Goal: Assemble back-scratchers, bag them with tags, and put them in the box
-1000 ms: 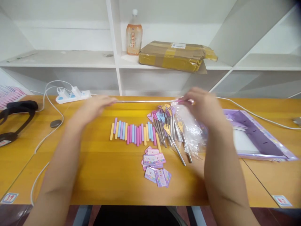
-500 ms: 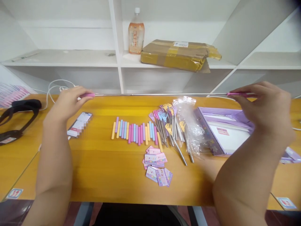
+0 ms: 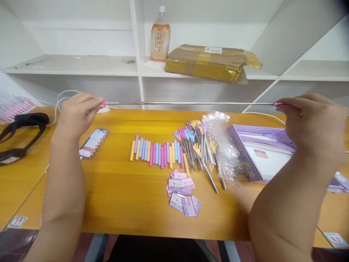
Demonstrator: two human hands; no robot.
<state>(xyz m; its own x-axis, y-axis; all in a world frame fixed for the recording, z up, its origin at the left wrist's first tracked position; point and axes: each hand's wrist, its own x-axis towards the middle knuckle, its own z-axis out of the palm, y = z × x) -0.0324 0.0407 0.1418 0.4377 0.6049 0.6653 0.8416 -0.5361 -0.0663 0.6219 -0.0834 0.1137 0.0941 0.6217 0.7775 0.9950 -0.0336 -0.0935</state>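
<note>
A thin telescopic metal rod with pink ends stretches level across the view above the wooden table. My left hand pinches its left pink end. My right hand grips its right pink end. Below the rod lies a row of pastel handle sleeves, a heap of collapsed rods with small hand-shaped heads, a crumpled clear plastic bag and a pile of small pink and purple cards.
A purple display box lies at the right. A phone rests under my left forearm, a black headset at far left. White cables run along the table's back. A bottle and a taped parcel sit on the white shelf.
The rod has been pulled out from short to full length; my hands moved far apart, left hand leftward and right hand rightward, and rose slightly.
</note>
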